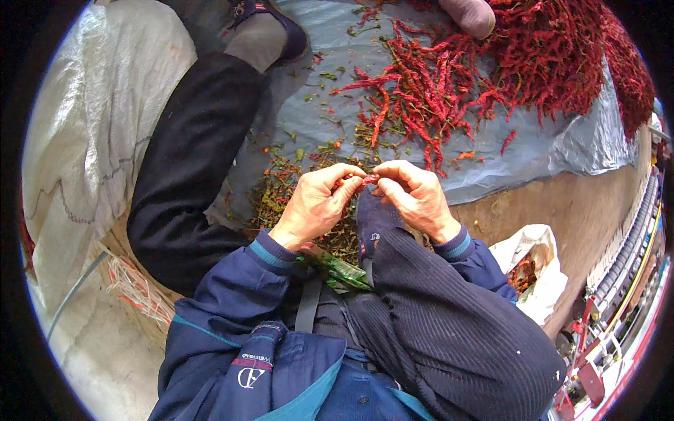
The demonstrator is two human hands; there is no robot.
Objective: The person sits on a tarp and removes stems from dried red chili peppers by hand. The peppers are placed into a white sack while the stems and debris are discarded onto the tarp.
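Note:
A dried red chili pepper (370,179) is held between my two hands, in front of my lap. My left hand (318,202) pinches one end of it between thumb and fingers. At its other end, the thumb and fingertips of my right hand (416,197) close on it. Fingers cover much of the pod. Just below the right hand is a foot in a dark navy sock (380,216). Beyond the hands, loose dried red chilies (421,97) lie on a grey-blue plastic sheet (316,97). Stems and chili scraps (279,192) are heaped beside my left hand.
A large heap of dried chilies (547,58) rises at upper right, near a pinkish sock toe (476,21). A white woven sack (105,105) and a black-trousered leg (197,152) fill the left. At right stand a white bag with chili pieces (553,273) and red machinery (587,363).

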